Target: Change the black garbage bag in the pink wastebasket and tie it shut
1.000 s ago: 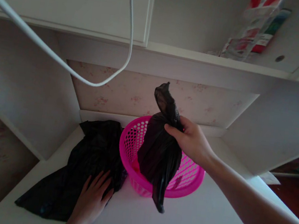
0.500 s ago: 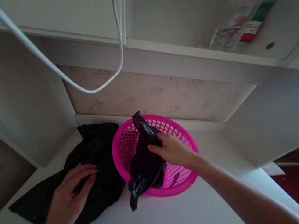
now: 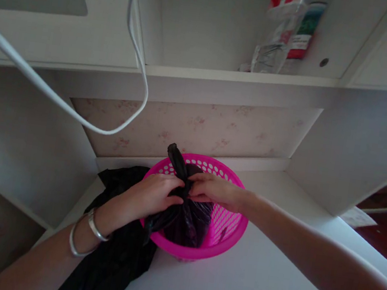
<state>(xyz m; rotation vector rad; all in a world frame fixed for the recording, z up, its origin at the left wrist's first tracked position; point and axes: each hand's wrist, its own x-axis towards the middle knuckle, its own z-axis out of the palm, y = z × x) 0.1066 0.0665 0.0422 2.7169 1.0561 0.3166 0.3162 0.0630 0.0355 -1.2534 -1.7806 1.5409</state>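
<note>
A black plastic bag [image 3: 191, 224] sits bunched inside a pink perforated basket [image 3: 228, 243]. My left hand [image 3: 161, 193], fingers closed, grips the gathered neck of this bag from the left. From the right, my right hand [image 3: 211, 188] pinches the same gathered part, its fingertips almost meeting the left ones. One twisted end of the bag sticks up above my hands toward the wall. A second, larger black bag [image 3: 122, 264] lies spread on the white surface left of the basket, partly under my left forearm.
The white desk top [image 3: 269, 271] carries the basket and lies between two side panels. Overhead is a shelf [image 3: 239, 77] with a clear plastic bottle [image 3: 275, 41] and a red-green container [image 3: 304, 33]. A white cable [image 3: 98, 129] hangs in a loop at the upper left.
My left hand has moved from over the large black bag, rightward to the bag in the basket, and closed on its neck. The right hand stays on that bag. The view has shifted slightly.
</note>
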